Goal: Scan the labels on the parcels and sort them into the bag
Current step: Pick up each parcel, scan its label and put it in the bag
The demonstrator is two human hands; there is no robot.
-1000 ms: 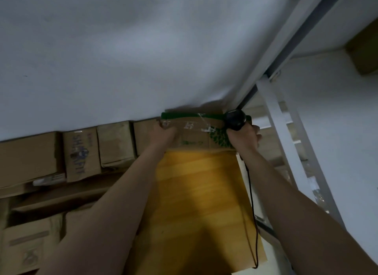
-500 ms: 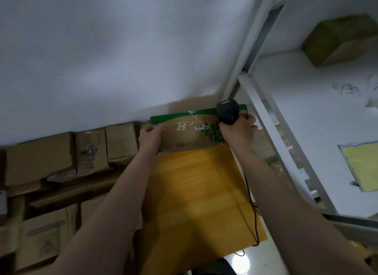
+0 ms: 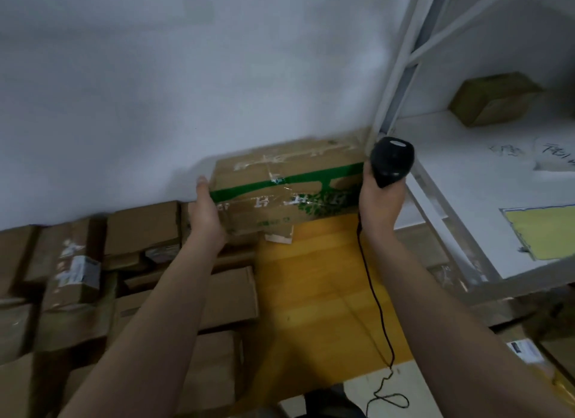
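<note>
A brown cardboard parcel [image 3: 289, 181] with a green band and a green tree print sits against the white wall, at the far end of a yellow wooden surface [image 3: 314, 293]. My left hand [image 3: 203, 212] presses flat against the parcel's left end. My right hand [image 3: 378, 200] is at the parcel's right end and grips a black barcode scanner [image 3: 390, 161], whose black cable [image 3: 378, 305] hangs down over the yellow surface. No label is visible on the parcel's near faces. No bag is in view.
Several cardboard parcels [image 3: 140, 228] are stacked on the left, one with a white label [image 3: 82, 270]. A white metal shelf rack [image 3: 435, 181] stands at the right, with a small box [image 3: 491, 98] and a yellow sheet [image 3: 544, 231] on it.
The parcel has tipped so that its top face shows, and it sits slightly lifted between both hands. The view has swung right and down, showing more of the rack.
</note>
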